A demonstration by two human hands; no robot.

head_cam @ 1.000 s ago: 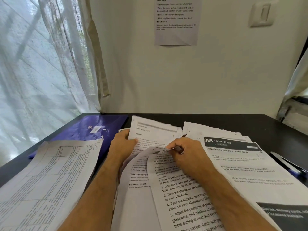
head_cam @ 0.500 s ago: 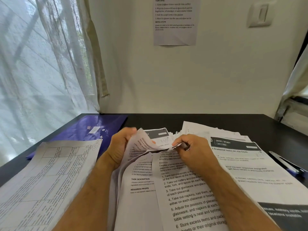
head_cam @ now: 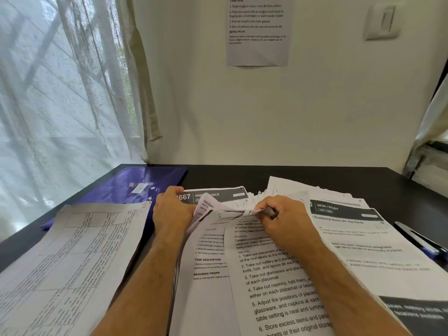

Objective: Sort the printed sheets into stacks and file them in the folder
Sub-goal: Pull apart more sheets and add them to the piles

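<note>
A pile of printed sheets point(head_cam: 218, 275) lies in front of me on the dark desk point(head_cam: 315, 180). My left hand point(head_cam: 171, 212) grips the upper left corner of the pile, curling several sheets back. My right hand point(head_cam: 281, 217) pinches the top edge of a sheet with numbered steps point(head_cam: 274, 282). Behind the curled pages a sheet headed 667 point(head_cam: 218, 196) shows. A separate stack headed DESK / STUDY point(head_cam: 358, 238) lies to the right. The purple folder point(head_cam: 135, 185) lies closed at the back left, partly under a table-printed sheet point(head_cam: 72, 258).
A blue and white pen point(head_cam: 419, 241) lies at the right desk edge. More loose sheets point(head_cam: 291, 187) fan out behind my right hand. A curtain point(head_cam: 72, 93) hangs at the left, and a printed notice point(head_cam: 259, 30) is taped to the wall.
My left hand has curled the upper sheets further back, uncovering the sheet headed 667. My right hand has kept its pinch and shifted slightly right.
</note>
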